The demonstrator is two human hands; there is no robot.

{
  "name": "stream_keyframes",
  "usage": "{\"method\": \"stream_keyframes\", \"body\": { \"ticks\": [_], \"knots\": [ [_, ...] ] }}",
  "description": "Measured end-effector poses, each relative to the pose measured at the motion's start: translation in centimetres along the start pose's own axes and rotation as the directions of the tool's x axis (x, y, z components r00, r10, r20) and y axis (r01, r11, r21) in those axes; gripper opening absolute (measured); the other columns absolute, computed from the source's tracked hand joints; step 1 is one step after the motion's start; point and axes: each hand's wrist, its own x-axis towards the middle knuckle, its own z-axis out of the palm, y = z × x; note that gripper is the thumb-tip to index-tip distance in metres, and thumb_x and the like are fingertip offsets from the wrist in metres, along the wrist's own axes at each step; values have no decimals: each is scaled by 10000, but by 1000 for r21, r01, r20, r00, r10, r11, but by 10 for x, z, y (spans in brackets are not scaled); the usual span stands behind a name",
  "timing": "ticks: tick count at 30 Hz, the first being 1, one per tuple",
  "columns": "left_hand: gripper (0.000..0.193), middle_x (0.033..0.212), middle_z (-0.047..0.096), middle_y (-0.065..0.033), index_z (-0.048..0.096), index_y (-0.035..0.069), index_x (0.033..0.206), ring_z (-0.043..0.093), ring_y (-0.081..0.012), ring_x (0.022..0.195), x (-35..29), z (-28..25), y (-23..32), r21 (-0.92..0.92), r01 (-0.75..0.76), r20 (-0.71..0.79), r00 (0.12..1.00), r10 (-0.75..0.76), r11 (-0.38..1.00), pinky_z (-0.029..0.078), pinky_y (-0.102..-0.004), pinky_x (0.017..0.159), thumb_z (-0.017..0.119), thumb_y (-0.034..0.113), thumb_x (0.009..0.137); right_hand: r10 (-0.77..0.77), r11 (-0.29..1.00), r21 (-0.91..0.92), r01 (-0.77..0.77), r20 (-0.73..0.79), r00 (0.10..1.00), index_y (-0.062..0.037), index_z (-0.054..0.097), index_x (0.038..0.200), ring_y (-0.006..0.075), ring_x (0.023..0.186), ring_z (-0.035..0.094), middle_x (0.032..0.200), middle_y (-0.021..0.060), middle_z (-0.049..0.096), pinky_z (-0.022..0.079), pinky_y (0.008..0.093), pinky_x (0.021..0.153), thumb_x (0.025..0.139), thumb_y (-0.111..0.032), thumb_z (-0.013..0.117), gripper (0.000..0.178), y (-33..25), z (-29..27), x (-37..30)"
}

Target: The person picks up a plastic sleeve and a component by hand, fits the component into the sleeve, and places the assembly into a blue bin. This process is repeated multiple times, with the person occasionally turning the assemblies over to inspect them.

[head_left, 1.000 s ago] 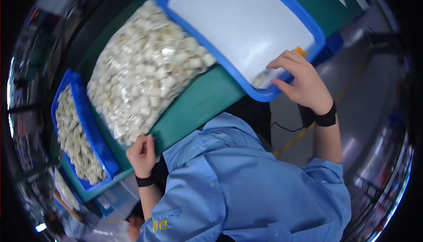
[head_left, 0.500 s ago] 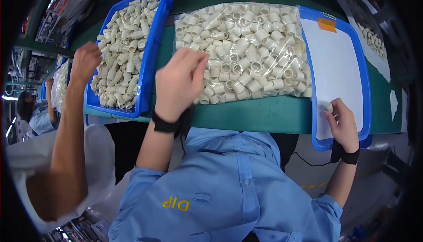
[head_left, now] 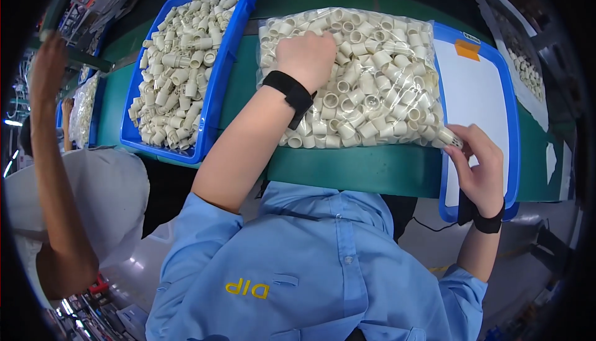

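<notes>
A large clear plastic bag [head_left: 372, 80] full of short, hollow cream plastic sleeves lies in front of me on the green bench. My left hand [head_left: 306, 60] is over the upper left of this bag, fingers curled down among the sleeves; their tips are hidden, and I cannot make out what they grip. At the bag's lower right corner, my right hand [head_left: 479, 158] pinches a cream plastic cylinder [head_left: 449, 137] between thumb and fingers. Small dark holes show on the cylinder. Below that hand is a blue tray [head_left: 513, 130] lined with a white sheet.
To the left, a blue tray [head_left: 243, 15] holds a heap of cream plastic pieces. Beyond it a co-worker's arm [head_left: 53, 130] is raised. The green bench [head_left: 354, 170] has its near edge close to my body. Another bag of pieces [head_left: 524, 68] lies far right.
My left hand has moved right and away from me, onto the bag. My right hand has shifted slightly up and left with its cylinder. The co-worker's hand has left the tray and risen.
</notes>
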Motion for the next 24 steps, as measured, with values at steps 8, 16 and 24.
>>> {"method": "stream_keyframes", "body": {
  "ticks": [8, 16, 24],
  "knots": [
    [207, 1029, 666, -113, 641, 71, 1056, 691, -244, 763, -11, -27, -31, -463, -303, -160, 953, 257, 833, 540, -343, 688, 689, 107, 859, -130, 980, 135, 144, -106, 986, -2, 666, 1056, 163, 631, 584, 803, 83, 615, 471, 260, 563, 832, 17, 725, 233, -17, 16, 48],
    [382, 1045, 679, -77, 652, 50, 1150, 669, -171, 750, -27, -19, 24, -840, -466, -375, 869, 323, 279, 541, -286, 675, 745, -30, 788, -137, 833, 505, 228, -212, 968, 29, 639, 1041, 148, 800, 662, 908, 85, 655, 519, 250, 687, 832, 21, 751, 237, -12, 50, 80],
    [435, 1005, 699, -81, 683, 39, 1160, 711, -145, 876, -42, 11, 35, -950, -303, -284, 939, 194, 79, 566, -252, 735, 694, -118, 755, -458, 791, 245, 561, -370, 808, 7, 683, 1022, 212, 767, 684, 903, 117, 671, 545, 296, 641, 754, 30, 808, 296, -5, 74, 67]
  ]
}}
